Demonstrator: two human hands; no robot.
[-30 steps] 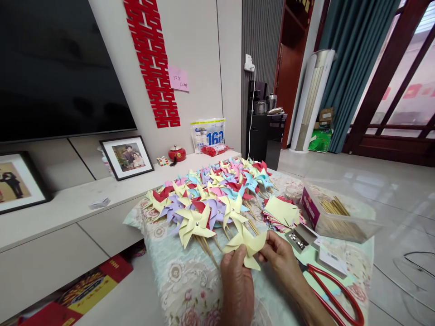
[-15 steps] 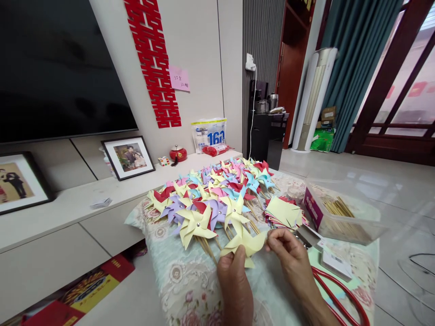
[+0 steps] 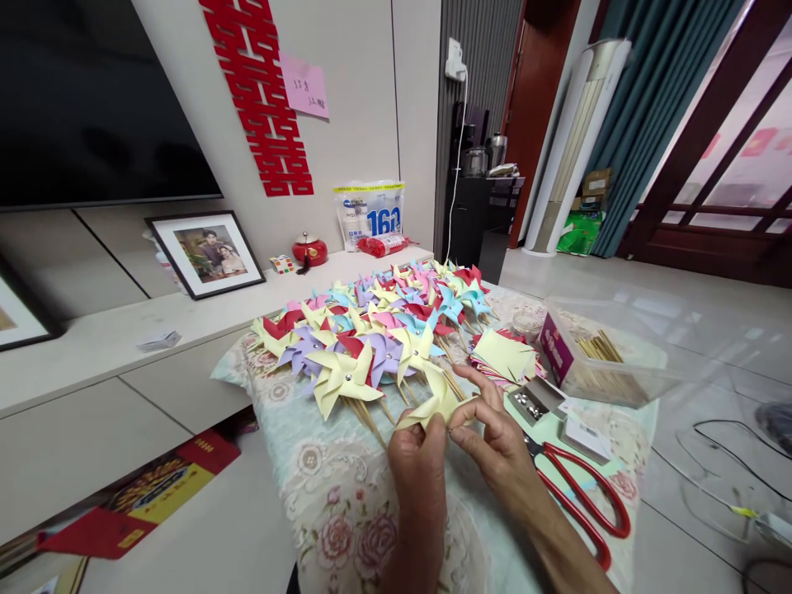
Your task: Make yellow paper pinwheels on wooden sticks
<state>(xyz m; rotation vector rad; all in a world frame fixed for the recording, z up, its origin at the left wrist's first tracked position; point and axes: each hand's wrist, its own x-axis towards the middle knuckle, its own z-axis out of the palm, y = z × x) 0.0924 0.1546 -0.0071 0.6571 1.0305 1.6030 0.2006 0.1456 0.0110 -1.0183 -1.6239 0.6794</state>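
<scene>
Both hands hold a pale yellow paper pinwheel point(image 3: 435, 402) just above the floral tablecloth point(image 3: 322, 487). My left hand point(image 3: 418, 459) pinches its lower left edge from below. My right hand point(image 3: 490, 435) pinches its right side with thumb and fingers. Just beyond the hands lies a spread of several finished pinwheels point(image 3: 371, 338) in yellow, purple, red, blue and pink, on wooden sticks.
Right of my hands lie red scissors point(image 3: 582, 503), a small open box of metal pins point(image 3: 533, 402), a stack of cut paper squares point(image 3: 502, 356) and a clear box of wooden sticks point(image 3: 603, 363). A low white TV shelf point(image 3: 111, 355) runs along the left.
My hands have drawn closer together on the yellow pinwheel and my right fingers now fold over its right side. The view has shifted downward and to the right.
</scene>
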